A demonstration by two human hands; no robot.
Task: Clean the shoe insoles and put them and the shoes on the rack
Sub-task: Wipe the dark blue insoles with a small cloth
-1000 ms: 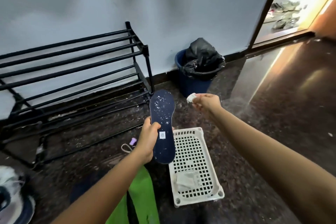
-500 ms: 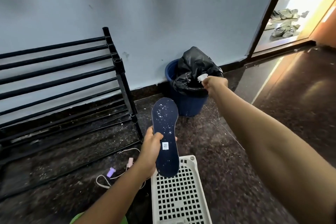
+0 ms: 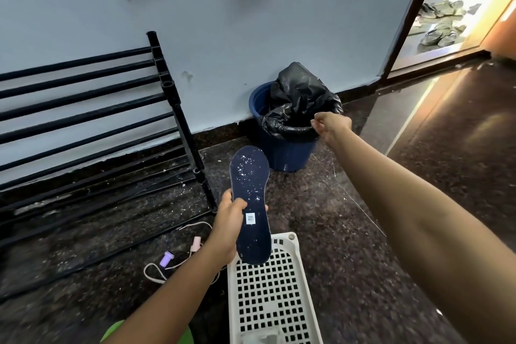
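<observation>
My left hand (image 3: 230, 220) grips a dark blue insole (image 3: 250, 190) by its heel half. The insole stands upright, speckled with white bits, and has a small white label near my thumb. My right hand (image 3: 332, 124) is stretched out over the rim of the blue bin (image 3: 287, 153) lined with a black bag (image 3: 298, 92). Its fingers are curled and no wad shows in them. The black shoe rack (image 3: 83, 109) stands against the wall at the left, its bars bare. No shoes are in view near me.
A white perforated basket (image 3: 268, 288) lies on the dark floor just below the insole, with something pale at its near end. A cord with pink and purple pieces (image 3: 167, 260) lies beside it. Footwear (image 3: 441, 22) sits beyond the doorway at the far right.
My right hand carried a small white wad from beside the insole out to the bin, and the wad is no longer visible. My view shifted right, towards the bin. The left hand keeps its hold on the insole.
</observation>
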